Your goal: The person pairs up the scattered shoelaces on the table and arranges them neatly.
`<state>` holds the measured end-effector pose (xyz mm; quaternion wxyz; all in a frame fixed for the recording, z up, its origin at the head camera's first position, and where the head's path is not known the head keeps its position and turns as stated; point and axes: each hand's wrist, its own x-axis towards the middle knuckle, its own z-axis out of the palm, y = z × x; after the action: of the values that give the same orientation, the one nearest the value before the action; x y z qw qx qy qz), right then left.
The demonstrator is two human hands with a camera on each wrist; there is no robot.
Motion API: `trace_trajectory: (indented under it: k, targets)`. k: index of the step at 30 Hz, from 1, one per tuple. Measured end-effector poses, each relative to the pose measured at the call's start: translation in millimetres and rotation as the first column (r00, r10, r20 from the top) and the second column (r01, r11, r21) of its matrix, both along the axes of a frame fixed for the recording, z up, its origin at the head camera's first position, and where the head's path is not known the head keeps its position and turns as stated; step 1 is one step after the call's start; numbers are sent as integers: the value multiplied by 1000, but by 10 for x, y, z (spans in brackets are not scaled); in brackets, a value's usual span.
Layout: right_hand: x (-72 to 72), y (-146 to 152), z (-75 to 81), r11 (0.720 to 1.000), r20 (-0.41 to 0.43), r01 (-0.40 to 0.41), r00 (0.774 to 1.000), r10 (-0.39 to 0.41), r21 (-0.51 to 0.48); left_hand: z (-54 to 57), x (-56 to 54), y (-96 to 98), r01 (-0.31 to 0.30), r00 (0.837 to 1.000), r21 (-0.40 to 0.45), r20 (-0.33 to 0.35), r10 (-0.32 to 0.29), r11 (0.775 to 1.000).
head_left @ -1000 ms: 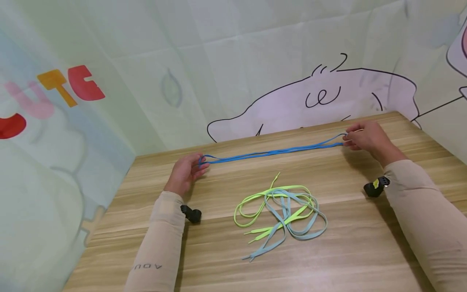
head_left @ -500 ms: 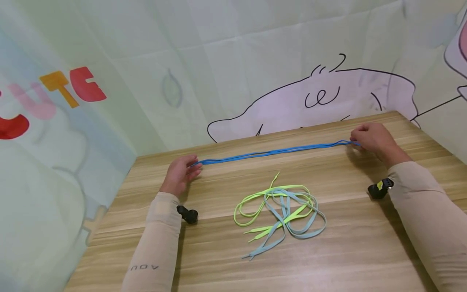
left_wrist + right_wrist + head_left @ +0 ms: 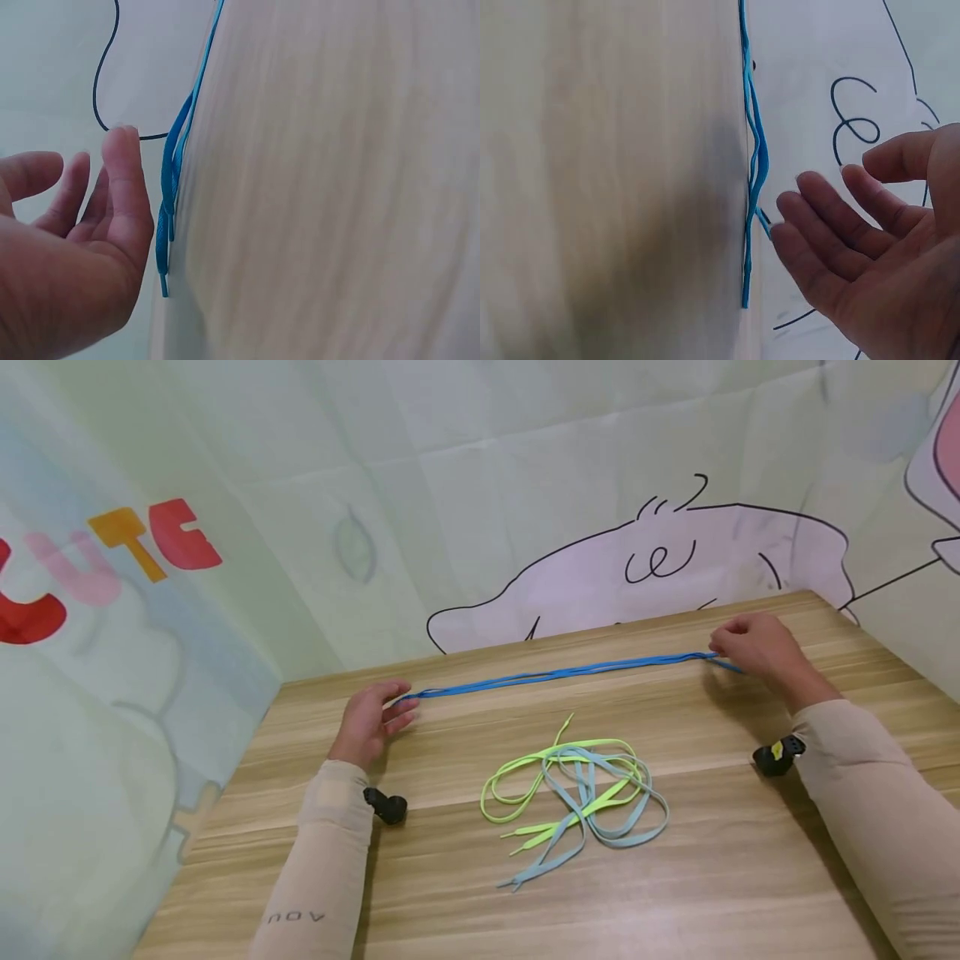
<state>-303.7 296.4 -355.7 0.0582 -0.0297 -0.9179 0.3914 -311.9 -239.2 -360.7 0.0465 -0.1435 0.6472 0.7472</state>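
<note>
Blue lace along table's far edge

Left hand (image 3: 365, 720), near the far-left corner, relaxed, empty, beside the blue lace (image 3: 573, 672); yellow-green lace (image 3: 609, 797) and pale-blue lace (image 3: 628, 841) tangled mid-table (image 3: 442, 877); right hand (image 3: 759, 645), towards the far-right corner, fingers loosely extended, empty.

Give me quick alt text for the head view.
A blue shoelace lies stretched across a wooden table between a person's left hand and right hand. Lower down, a yellow-green shoelace and a pale blue shoelace overlap in loose loops.
</note>
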Motion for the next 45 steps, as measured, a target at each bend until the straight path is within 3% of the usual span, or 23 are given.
trace_trajectory:
  k: [8,13,28,38,45]
  targets:
    - [13,-156,-4,994,26,-104,994,104,-27,-37,27,66,89,996,-29,-23,-90,996]
    - [34,-287,14,987,42,-162,986,163,-20,-28,45,147,115,993,-77,-24,-117,990]
    - [134,-630,172,959,52,-274,961,270,70,19,62,329,178,982,-113,-49,-185,977]
    - [213,-810,200,935,35,-342,940,340,98,61,148,463,266,952,-268,-80,-296,926]
    - [283,-941,205,921,26,-376,927,375,101,46,184,584,296,940,-293,-80,-331,909]
